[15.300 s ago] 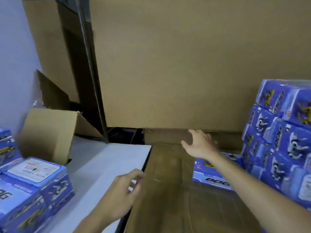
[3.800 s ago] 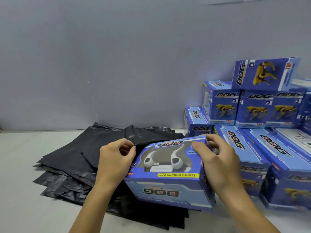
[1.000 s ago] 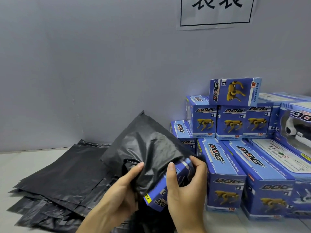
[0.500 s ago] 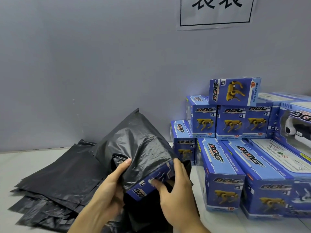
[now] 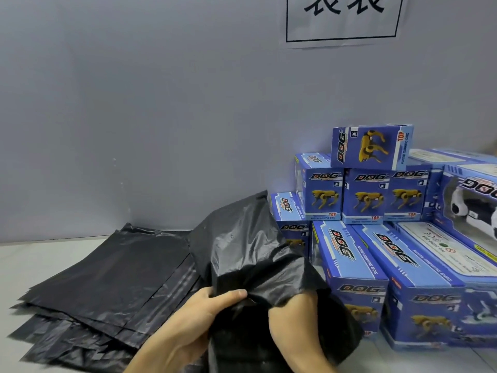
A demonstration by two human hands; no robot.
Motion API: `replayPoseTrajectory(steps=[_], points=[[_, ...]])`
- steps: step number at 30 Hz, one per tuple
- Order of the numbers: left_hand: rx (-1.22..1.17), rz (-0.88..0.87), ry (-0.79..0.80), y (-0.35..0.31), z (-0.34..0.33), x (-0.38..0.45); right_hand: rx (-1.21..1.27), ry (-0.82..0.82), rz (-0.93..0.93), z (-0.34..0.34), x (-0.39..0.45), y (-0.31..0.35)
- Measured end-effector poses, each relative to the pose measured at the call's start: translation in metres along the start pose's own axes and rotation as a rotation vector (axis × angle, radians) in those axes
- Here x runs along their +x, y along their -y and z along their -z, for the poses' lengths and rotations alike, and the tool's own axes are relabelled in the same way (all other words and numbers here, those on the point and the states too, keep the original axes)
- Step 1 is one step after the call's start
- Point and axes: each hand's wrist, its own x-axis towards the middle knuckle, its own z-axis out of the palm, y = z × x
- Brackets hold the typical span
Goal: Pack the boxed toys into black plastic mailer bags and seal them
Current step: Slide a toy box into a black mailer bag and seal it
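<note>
A black mailer bag (image 5: 242, 251) stands bulging in front of me on the white table (image 5: 16, 265). My left hand (image 5: 193, 319) pinches the bag's open rim near its left edge. My right hand (image 5: 293, 335) reaches into the bag's mouth; only the wrist and the back of the hand show, and the fingers are hidden by the plastic. The boxed toy is fully inside the bag and out of sight. A flat pile of several empty black mailer bags (image 5: 107, 278) lies to the left.
Several blue boxed toy dogs (image 5: 363, 195) are stacked at the right against the grey wall, with more lying flat in front (image 5: 349, 265). A paper sign (image 5: 341, 20) hangs on the wall above them.
The blue box, half out of the bag half a second ago, has slid fully inside. My right hand has followed it into the bag's mouth, and my left hand moved up to the rim.
</note>
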Motion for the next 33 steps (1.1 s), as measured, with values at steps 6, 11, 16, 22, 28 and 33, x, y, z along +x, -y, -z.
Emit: replayPoseTrajectory(steps=[6,11,16,22,28,33], points=[[0.039,-0.105,-0.295,-0.002,0.012,0.001,-0.333,0.338,-0.077,0.007,0.001,0.005],[0.023,-0.065,-0.334,-0.003,0.024,0.002,-0.373,0.574,-0.033,0.016,0.009,0.019],[0.181,-0.205,-0.636,-0.009,0.060,0.005,-0.303,0.472,0.103,0.043,0.022,0.040],[0.657,-0.846,-0.704,-0.017,0.059,-0.005,-0.208,0.293,0.404,0.039,0.030,0.022],[1.169,-0.687,-0.368,0.000,0.053,0.008,-0.601,0.595,0.375,0.031,0.031,-0.013],[1.018,-0.629,-0.273,-0.006,0.068,0.001,-0.603,0.641,0.289,0.034,0.034,-0.012]])
